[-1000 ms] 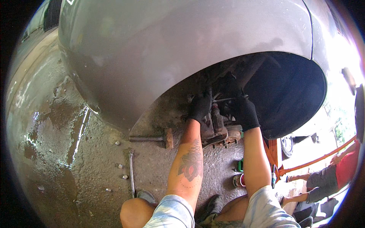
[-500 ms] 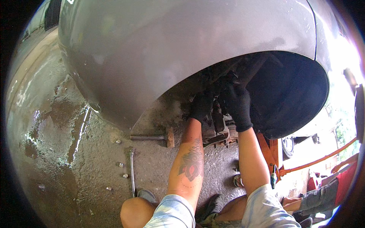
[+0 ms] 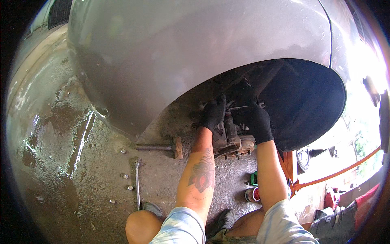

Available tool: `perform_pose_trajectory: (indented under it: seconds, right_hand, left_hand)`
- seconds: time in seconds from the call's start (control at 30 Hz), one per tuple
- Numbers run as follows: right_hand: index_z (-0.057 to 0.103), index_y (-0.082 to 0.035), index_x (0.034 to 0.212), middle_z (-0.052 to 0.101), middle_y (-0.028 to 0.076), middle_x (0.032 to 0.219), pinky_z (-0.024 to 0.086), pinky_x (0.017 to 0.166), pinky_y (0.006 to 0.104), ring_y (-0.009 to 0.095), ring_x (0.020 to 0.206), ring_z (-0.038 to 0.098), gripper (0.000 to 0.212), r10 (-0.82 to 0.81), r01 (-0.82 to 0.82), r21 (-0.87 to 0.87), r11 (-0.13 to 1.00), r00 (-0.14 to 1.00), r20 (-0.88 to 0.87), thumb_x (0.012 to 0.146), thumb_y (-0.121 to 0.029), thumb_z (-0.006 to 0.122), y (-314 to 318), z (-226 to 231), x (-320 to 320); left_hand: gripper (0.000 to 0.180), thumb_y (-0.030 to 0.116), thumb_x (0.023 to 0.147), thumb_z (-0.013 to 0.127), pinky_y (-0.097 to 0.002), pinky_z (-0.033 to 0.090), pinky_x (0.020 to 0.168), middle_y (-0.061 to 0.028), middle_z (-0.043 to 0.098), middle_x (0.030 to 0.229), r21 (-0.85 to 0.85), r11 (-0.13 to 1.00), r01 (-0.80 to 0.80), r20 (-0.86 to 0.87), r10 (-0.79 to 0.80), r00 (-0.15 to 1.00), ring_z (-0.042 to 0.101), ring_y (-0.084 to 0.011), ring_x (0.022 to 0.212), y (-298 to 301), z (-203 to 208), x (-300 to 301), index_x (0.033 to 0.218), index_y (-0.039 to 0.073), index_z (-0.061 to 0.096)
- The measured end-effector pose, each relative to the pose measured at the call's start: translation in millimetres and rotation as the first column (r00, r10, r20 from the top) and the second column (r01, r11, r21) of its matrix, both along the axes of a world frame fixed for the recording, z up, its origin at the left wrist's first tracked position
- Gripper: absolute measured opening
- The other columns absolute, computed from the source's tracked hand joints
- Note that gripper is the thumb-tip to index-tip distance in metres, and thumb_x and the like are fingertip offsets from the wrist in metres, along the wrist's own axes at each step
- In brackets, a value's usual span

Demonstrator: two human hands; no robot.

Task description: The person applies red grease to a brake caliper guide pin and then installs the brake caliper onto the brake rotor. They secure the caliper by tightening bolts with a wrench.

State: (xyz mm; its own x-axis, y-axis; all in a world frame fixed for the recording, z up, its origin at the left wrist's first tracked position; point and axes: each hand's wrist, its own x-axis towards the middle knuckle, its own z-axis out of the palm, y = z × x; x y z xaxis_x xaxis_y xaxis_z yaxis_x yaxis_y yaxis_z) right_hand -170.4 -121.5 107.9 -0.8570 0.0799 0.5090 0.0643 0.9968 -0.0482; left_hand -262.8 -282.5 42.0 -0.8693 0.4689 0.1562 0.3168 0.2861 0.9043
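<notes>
Both my hands wear black gloves and reach into the dark wheel arch of a grey car [image 3: 195, 44]. My right hand [image 3: 260, 122] is closed on a slim metal wrench [image 3: 240, 107], whose open jaw shows beside the fingers. At the left of an upright suspension strut [image 3: 230, 128], my left hand [image 3: 212, 114] has its fingers curled; what they grip is lost in shadow. Below the hands sits a rusty wheel hub [image 3: 246, 145] with studs and no wheel on it.
On the wet concrete lie a hammer [image 3: 178, 147], a long metal wrench [image 3: 137, 183] and several wheel nuts [image 3: 130, 188]. An orange stand [image 3: 289, 164] with a long bar is at the right, near a can [image 3: 252, 194]. Red and grey cloth [image 3: 345, 217] shows at lower right.
My right hand has come lower and a little outward, and the wrench now shows across the strut's top. My left hand has shifted slightly. The view has moved a little.
</notes>
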Motion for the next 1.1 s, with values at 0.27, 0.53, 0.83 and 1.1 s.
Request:
perform_pose_trajectory:
  seconds: [0.27,0.53,0.83,1.1]
  right_hand:
    - [0.066,-0.003,0.097,0.067,0.020,0.088,0.050,0.072,0.0401,0.036,0.087,0.064,0.026,0.218,-0.301,-0.501,0.811,0.951,-0.220,0.081,-0.024,0.064,-74,-9,-14]
    - [0.064,-0.001,0.101,0.066,0.020,0.094,0.049,0.076,0.0376,0.035,0.089,0.064,0.025,0.192,-0.231,-0.391,0.891,0.972,-0.137,0.082,-0.017,0.062,-108,23,-17]
    - [0.062,-0.003,0.111,0.067,0.017,0.088,0.051,0.070,0.0411,0.034,0.079,0.066,0.031,0.080,-0.104,0.115,0.988,0.977,0.196,0.083,-0.016,0.063,-14,23,13]
    - [0.065,-0.002,0.097,0.067,0.018,0.092,0.049,0.076,0.0381,0.033,0.087,0.065,0.019,0.233,-0.258,-0.155,0.954,0.959,-0.162,0.085,-0.016,0.060,-108,5,-13]
  left_hand:
    - [0.036,0.021,0.091,0.048,-0.0475,0.042,0.092,-0.0245,0.056,0.117,0.349,0.933,-0.082,-0.159,0.145,0.977,0.054,-0.0402,0.107,37,-43,-16,0.119,0.001,0.055]
    - [0.037,0.019,0.087,0.051,-0.0499,0.050,0.073,-0.0262,0.063,0.096,0.448,0.879,-0.161,-0.464,0.383,0.799,0.064,-0.0398,0.082,40,-73,-46,0.119,0.000,0.055]
    - [0.042,0.021,0.096,0.041,-0.0462,0.039,0.100,-0.0259,0.050,0.129,0.112,0.990,-0.082,0.081,0.073,0.994,0.051,-0.0431,0.116,3,1,7,0.132,0.002,0.047]
    - [0.036,0.030,0.091,0.044,-0.0500,0.050,0.075,-0.0270,0.064,0.091,0.271,0.960,-0.072,-0.516,0.208,0.831,0.063,-0.0412,0.087,37,-63,-31,0.095,0.003,0.066]
